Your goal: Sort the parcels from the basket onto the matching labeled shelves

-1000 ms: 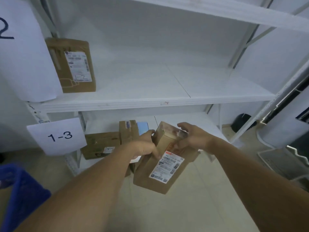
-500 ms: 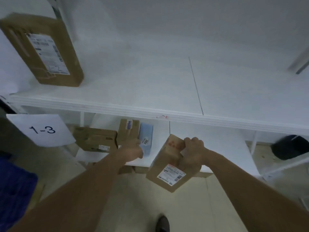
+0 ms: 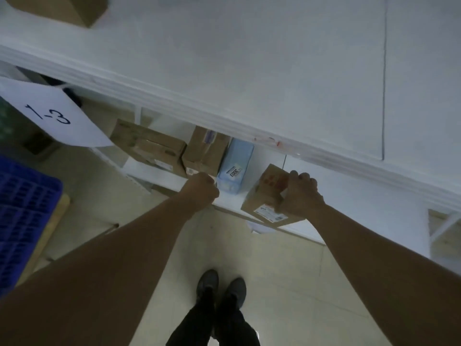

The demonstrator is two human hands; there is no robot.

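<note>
My right hand [image 3: 300,196] grips a brown cardboard parcel [image 3: 265,193] with a white shipping label, holding it tilted over the front edge of the lower shelf [image 3: 361,208]. My left hand [image 3: 202,187] is curled into a fist at that shelf's edge, right in front of an upright brown parcel [image 3: 204,148] and a light blue parcel [image 3: 235,168]. I see nothing held in it. A flat brown parcel [image 3: 149,148] lies further left on the same shelf. A paper sign reading 1-3 [image 3: 50,116] hangs at the left.
The white upper shelf [image 3: 249,71] juts out above the lower one, with a brown parcel [image 3: 69,6] at its far left. A blue plastic basket [image 3: 22,221] stands on the floor at left. My shoes [image 3: 219,288] are on the tiled floor below.
My right hand has carried the parcel down and forward onto the lower shelf's edge. My left hand let go of it earlier and stays by the shelved parcels. The view has tipped downward.
</note>
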